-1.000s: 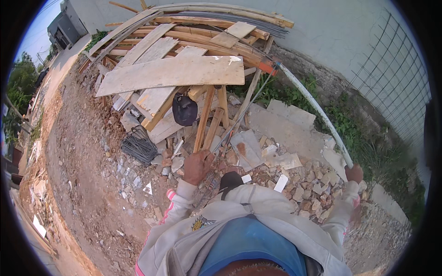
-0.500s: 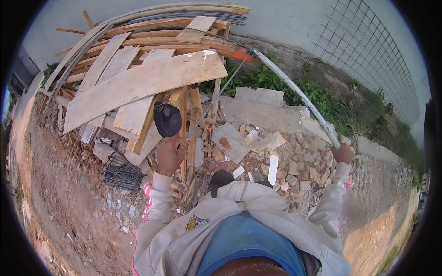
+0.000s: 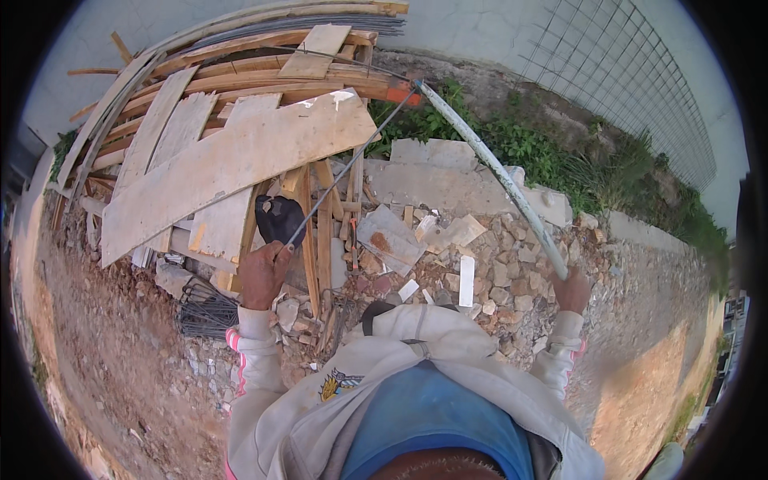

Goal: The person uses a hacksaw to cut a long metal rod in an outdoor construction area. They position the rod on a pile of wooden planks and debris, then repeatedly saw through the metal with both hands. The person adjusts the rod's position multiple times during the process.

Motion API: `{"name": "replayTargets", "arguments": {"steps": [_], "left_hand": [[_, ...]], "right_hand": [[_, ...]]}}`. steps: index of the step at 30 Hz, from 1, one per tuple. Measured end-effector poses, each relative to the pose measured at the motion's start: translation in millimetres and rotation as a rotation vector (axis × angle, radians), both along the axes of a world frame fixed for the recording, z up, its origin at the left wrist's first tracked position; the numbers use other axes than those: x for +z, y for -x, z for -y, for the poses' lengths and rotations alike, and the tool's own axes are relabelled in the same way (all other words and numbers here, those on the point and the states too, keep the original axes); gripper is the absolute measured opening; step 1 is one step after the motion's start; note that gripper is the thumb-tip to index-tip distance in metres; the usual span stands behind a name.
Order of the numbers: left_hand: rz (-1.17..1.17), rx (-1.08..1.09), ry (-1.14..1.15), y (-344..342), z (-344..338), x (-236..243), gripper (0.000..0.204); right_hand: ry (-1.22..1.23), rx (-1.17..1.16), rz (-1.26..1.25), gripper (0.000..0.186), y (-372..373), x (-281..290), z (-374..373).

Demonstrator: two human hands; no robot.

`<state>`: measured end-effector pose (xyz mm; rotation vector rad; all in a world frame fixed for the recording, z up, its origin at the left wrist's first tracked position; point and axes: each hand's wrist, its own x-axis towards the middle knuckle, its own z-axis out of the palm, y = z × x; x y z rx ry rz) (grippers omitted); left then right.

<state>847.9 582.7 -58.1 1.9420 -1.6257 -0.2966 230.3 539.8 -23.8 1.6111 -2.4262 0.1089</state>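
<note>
My right hand [image 3: 570, 290] is closed around the near end of a long pale pipe [image 3: 500, 172], which slants away toward the wood pile. The pipe's far end meets a thin metal rod [image 3: 350, 168] beside an orange-red patch [image 3: 402, 94] on the timber. My left hand [image 3: 266, 276] grips the rod's near end in curled fingers. From that meeting point a thin rod also runs back left over the boards; whether it is the same piece, I cannot tell. Just beyond my left hand is a dark cap-like object [image 3: 278, 218].
A plywood board [image 3: 240, 172] lies across stacked timber [image 3: 264, 72] at the left. Broken bricks and stones [image 3: 512, 276] cover the ground ahead. Bundled dark wire-like metal [image 3: 210, 310] lies left. Green plants [image 3: 536, 156] and a wire mesh [image 3: 632, 88] line the wall [image 3: 472, 32].
The view has shifted slightly, so the pile sits further left. My right hand has drawn the pipe's near end closer to me. My left hand still grips the rod, slightly further left.
</note>
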Motion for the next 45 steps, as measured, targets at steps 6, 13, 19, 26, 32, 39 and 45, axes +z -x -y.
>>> {"name": "replayTargets", "arguments": {"steps": [6, 13, 19, 26, 32, 39, 45], "left_hand": [[-0.055, -0.022, -0.013, 12.0, 0.2, 8.9, 0.021], [-0.098, -0.051, -0.221, 32.0, -0.1, 2.7, 0.025], [0.007, -0.142, -0.249, 45.5, 25.0, -1.2, 0.020], [0.041, 0.005, -0.165, 71.5, 53.6, -3.6, 0.017], [0.009, 0.110, -0.114, 98.5, 82.6, -42.9, 0.023], [-0.131, 0.161, -0.152, 112.2, 113.0, -64.9, 0.030], [-0.333, 0.121, -0.021, 138.2, 178.0, -51.4, 0.030]], "right_hand": [[-0.093, 0.036, 0.066, 0.043, 20.1, 5.0, 21.3], [-0.253, 0.244, 0.519, 0.058, 57.3, -31.8, 87.7], [-0.194, 0.418, 0.508, 0.051, -15.1, -39.8, 169.0], [0.016, 0.327, 0.292, 0.036, -53.8, -38.1, 165.1], [0.104, 0.426, 0.208, 0.041, -28.4, -24.5, 184.9], [0.175, 0.372, 0.549, 0.037, -22.8, -8.7, 180.1], [0.273, 0.446, 1.026, 0.037, -48.5, -49.7, 210.0]]}}
